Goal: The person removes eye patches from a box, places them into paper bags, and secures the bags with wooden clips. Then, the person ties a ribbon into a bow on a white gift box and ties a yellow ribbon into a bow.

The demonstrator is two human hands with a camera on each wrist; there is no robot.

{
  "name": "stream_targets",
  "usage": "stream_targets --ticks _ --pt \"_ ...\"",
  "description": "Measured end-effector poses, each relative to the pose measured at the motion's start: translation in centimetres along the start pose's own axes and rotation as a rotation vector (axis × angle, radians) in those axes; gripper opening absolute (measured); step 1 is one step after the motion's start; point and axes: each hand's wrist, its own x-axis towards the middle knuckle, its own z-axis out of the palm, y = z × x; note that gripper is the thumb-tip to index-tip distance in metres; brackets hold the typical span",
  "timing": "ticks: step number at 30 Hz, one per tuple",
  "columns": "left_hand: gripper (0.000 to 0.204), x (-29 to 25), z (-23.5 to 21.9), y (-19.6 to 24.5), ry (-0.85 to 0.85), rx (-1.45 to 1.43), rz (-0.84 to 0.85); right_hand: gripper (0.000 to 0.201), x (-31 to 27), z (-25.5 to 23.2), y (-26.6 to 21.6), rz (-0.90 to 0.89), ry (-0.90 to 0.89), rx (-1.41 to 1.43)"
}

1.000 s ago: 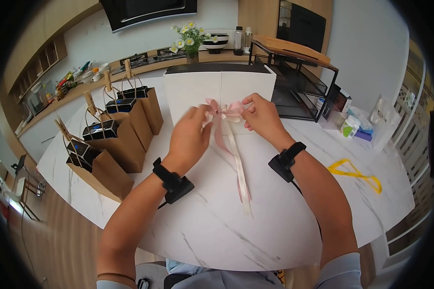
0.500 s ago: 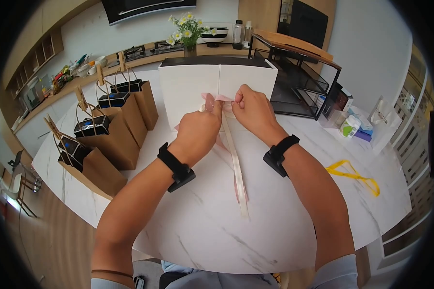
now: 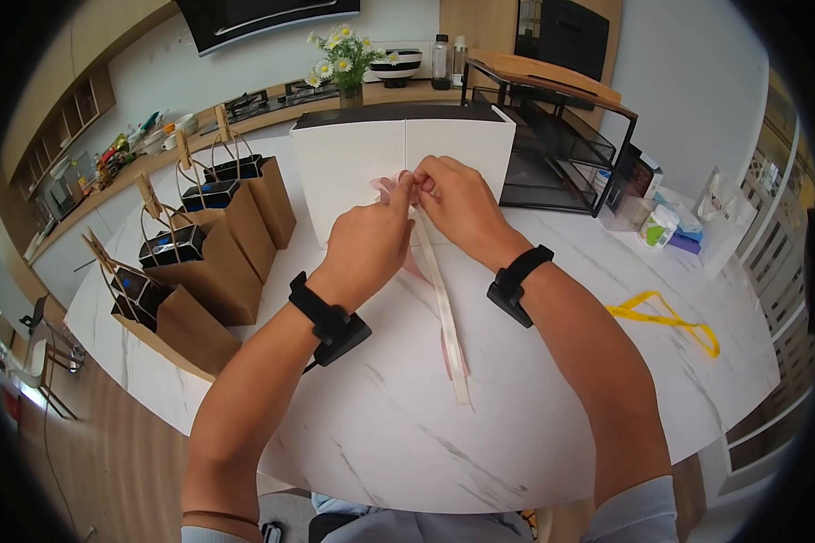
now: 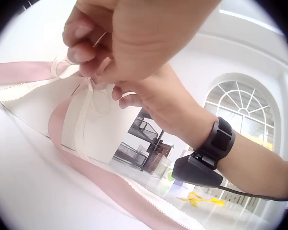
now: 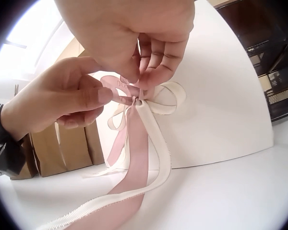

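A white box with a dark top stands on the table, a pink and cream ribbon tied in a bow at its front. Close by the knot, my left hand pinches the pink ribbon between thumb and index finger. My right hand meets it there, fingertips gripping the ribbon right at the knot. In the right wrist view a cream loop stands out beside the right fingertips. Long ribbon tails hang from the knot and trail onto the table. The fingers partly hide the knot.
Several brown paper bags with clipped handles stand in a row at left. A black mesh rack is behind right. A yellow ribbon lies on the right of the table, near a small white bottle.
My hands have come together from either side of the bow to its knot. The left fingers, earlier at the left loop, now pinch beside the right fingertips.
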Motion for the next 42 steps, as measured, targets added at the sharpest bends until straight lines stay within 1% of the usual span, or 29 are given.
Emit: stream_targets --ticks 3,5,7,9,13,15,16,17,18,19,20,21,22,24,25,26,27,28,29,31,32,34,35,36,37,38,40,41,42 --pt "0.056 -0.4 0.2 0.2 -0.034 0.049 0.033 0.010 -0.5 -0.3 0.1 0.004 0.011 0.016" --pt "0.056 -0.5 0.2 0.1 -0.032 0.018 0.038 0.011 -0.9 -0.9 -0.1 0.011 -0.002 0.032" --pt "0.055 -0.4 0.1 0.3 -0.027 -0.016 0.047 0.014 -1.4 -1.6 -0.3 0.074 -0.006 0.061" --pt "0.054 -0.5 -0.2 0.7 -0.064 -0.009 0.085 0.015 -1.7 -2.2 -0.1 0.094 -0.011 0.061" --pt "0.055 -0.6 0.7 0.5 -0.055 0.021 0.098 0.015 -2.3 -2.8 0.3 0.181 -0.057 0.062" --pt "0.046 -0.6 0.6 0.4 -0.092 -0.019 0.044 0.015 -2.7 -2.5 0.8 0.188 -0.061 0.062" --pt "0.046 -0.7 0.5 0.4 -0.091 -0.017 0.045 0.016 -2.8 -2.5 0.7 0.197 -0.068 0.065" --pt "0.036 -0.9 0.4 0.4 -0.105 -0.041 0.069 0.016 -2.8 -2.8 0.6 0.197 -0.067 0.065" --pt "0.027 -1.2 0.4 0.3 -0.121 -0.067 0.093 0.016 -2.9 -3.3 0.4 0.266 -0.162 0.107" --pt "0.027 -1.6 0.6 0.0 -0.128 -0.068 0.092 0.018 -3.2 -3.5 0.3 0.339 -0.257 0.150" --pt "0.018 -2.0 0.7 -0.5 -0.087 -0.064 0.098 0.018 -3.5 -3.5 0.6 0.345 -0.259 0.153" --pt "0.012 -2.3 0.8 -1.0 -0.046 -0.059 0.105 0.018 -3.7 -3.5 0.9 0.374 -0.323 0.174" --pt "0.012 -2.4 0.6 -1.5 -0.050 -0.059 0.106 0.017 -3.9 -3.5 1.1 0.401 -0.387 0.195" --pt "0.012 -2.5 -0.1 -2.6 0.026 -0.051 -0.107 0.018 -4.0 -3.2 1.2 0.442 -0.413 0.182" --pt "0.012 -2.6 -0.3 -3.2 0.025 -0.050 -0.109 0.019 -4.1 -3.1 1.2 0.480 -0.440 0.167" --pt "0.013 -2.6 -0.5 -3.8 0.043 -0.063 -0.193 0.019 -4.1 -3.0 1.2 0.480 -0.443 0.169" --pt "0.014 -2.6 -0.7 -4.3 0.062 -0.077 -0.275 0.020 -4.0 -3.0 1.3 0.533 -0.493 0.198" --pt "0.020 -2.6 -0.8 -4.5 0.042 -0.134 -0.356 0.020 -4.0 -3.0 1.5 0.587 -0.543 0.226" --pt "0.020 -2.6 -0.7 -4.6 0.040 -0.135 -0.358 0.020 -3.9 -3.0 1.8 0.588 -0.545 0.227" --pt "0.035 -2.9 0.0 -5.2 0.355 -0.109 -0.266 0.024 -3.8 -3.1 2.6 0.557 -0.454 0.157" --pt "0.035 -2.9 0.9 -6.0 0.354 -0.109 -0.273 0.024 -3.7 -3.5 3.1 0.556 -0.461 0.156" --pt "0.049 -2.8 3.3 -8.3 0.573 -0.141 -0.225 0.036 -3.4 -4.7 4.3 0.655 -0.354 -0.032" --pt "0.049 -2.7 4.0 -9.2 0.580 -0.141 -0.226 0.036 -3.6 -4.8 5.2 0.650 -0.354 -0.036" --pt "0.050 -2.6 4.6 -10.0 0.627 -0.110 -0.282 0.048 -4.2 -4.5 6.5 0.574 -0.310 -0.152" --pt "0.051 -2.5 4.3 -10.1 0.673 -0.079 -0.339 0.061 -4.2 -4.5 6.4 0.499 -0.267 -0.266" --pt "0.051 -2.4 3.9 -10.4 0.677 -0.078 -0.336 0.061 -4.0 -4.6 6.2 0.496 -0.262 -0.266" --pt "0.069 -2.7 2.8 -10.7 0.307 -0.369 -0.554 0.071 -3.7 -4.6 5.5 0.596 -0.332 -0.205" --pt "0.069 -2.8 2.7 -10.6 0.310 -0.366 -0.556 0.071 -4.0 -3.5 7.1 0.592 -0.333 -0.203" --pt "0.066 -2.8 2.6 -10.4 0.179 -0.547 -0.580 0.069 -4.4 -1.7 10.1 0.460 -0.242 -0.132"
